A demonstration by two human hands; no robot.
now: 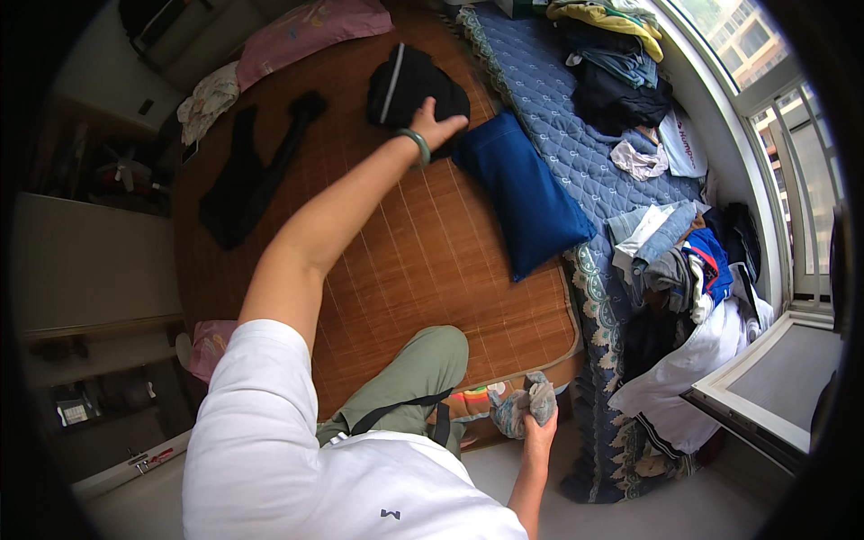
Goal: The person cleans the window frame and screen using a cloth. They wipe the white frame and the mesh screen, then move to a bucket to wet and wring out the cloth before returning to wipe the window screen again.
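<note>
My left hand (435,127), with a green bangle at the wrist, lies over the near edge of a folded black garment (415,91) with a light stripe; its visible fingers are spread, and whether it presses on the cloth cannot be told. A shiny blue pillow (523,196) lies just right of that hand. Low in the picture, my right hand (540,428) grips a crumpled grey patterned cloth (516,408) beside the bed's near edge. A black garment (246,179) with long narrow parts is laid out on the brown bed mat (405,270), to the left.
A blue quilted cover (540,88) along the right carries stacked folded clothes (617,74) and a loose clothes heap (675,263). A window sash (763,385) juts in at lower right. A pink pillow (310,34) lies at the mat's far end, with a phone (191,153) at its left edge.
</note>
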